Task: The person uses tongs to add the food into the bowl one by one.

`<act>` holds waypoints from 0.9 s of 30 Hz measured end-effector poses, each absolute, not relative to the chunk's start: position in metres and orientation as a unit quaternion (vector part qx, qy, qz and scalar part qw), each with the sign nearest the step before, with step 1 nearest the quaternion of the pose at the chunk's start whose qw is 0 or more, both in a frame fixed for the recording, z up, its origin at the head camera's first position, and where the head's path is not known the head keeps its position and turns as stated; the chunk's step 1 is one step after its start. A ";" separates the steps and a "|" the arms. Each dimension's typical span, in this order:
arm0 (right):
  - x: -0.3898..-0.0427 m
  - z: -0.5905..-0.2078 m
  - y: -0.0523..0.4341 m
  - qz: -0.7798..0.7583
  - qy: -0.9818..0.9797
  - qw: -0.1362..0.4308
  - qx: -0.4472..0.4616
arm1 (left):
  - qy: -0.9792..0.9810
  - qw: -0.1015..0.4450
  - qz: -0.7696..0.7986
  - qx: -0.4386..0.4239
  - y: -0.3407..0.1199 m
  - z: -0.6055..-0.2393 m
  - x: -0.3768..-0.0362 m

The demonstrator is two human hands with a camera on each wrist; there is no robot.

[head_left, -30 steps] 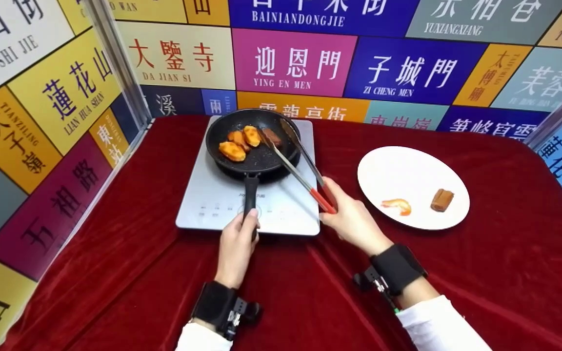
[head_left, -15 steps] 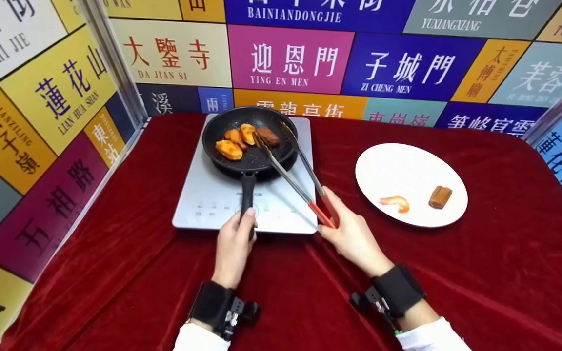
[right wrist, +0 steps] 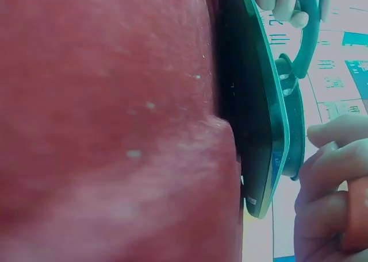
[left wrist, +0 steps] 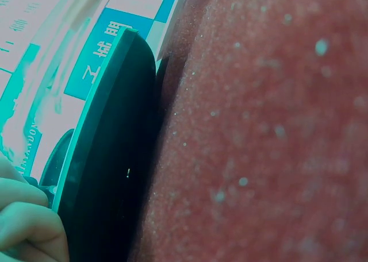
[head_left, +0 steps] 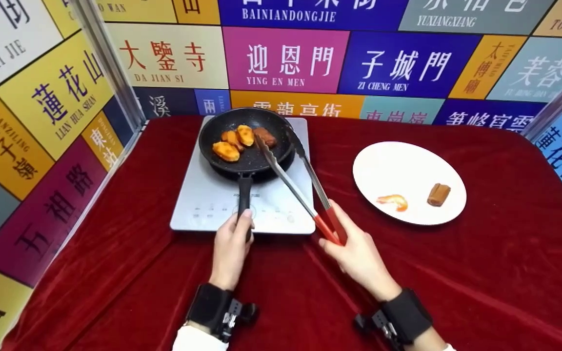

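Observation:
My left hand [head_left: 231, 246] grips the black handle of the frying pan [head_left: 261, 163], which sits on a silver induction cooktop [head_left: 203, 195]. Inside the pan lie a few yellow-orange browned pieces [head_left: 226, 151] and a dark brown block of food [head_left: 265, 137]. My right hand [head_left: 359, 256] holds metal tongs [head_left: 291, 187] by their red grips. The tongs' arms are spread, their tips inside the pan: one beside the brown block, the other near the pan's right wall. In the right wrist view, curled fingers [right wrist: 330, 187] wrap a red grip.
A white oval plate [head_left: 398, 165] lies to the right, bearing a shrimp [head_left: 394, 201] and a brown block-shaped piece [head_left: 438, 194]. Dark red cloth [head_left: 130, 273] covers the table. Printed sign panels [head_left: 286, 58] stand behind and at the sides.
My right hand has drawn back slightly toward me, bringing the tongs with it. The tongs' tip has come off the brown block to its near side. My left hand keeps its grip.

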State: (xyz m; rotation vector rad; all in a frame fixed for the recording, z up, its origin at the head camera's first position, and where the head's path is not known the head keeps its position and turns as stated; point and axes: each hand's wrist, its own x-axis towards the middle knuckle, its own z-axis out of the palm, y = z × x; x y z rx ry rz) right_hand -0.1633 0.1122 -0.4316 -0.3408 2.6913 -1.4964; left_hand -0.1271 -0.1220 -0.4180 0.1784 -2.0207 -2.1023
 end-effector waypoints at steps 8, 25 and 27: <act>-0.151 -0.435 0.131 -0.493 0.865 0.026 -0.089 | -0.684 0.103 -0.720 0.066 -0.122 -0.419 -0.128; -0.145 -0.431 0.172 -0.501 0.865 0.008 -0.035 | -0.671 0.088 -0.733 0.068 -0.121 -0.420 -0.128; -0.144 -0.431 0.176 -0.495 0.868 0.008 -0.025 | -0.671 0.090 -0.733 0.068 -0.121 -0.420 -0.128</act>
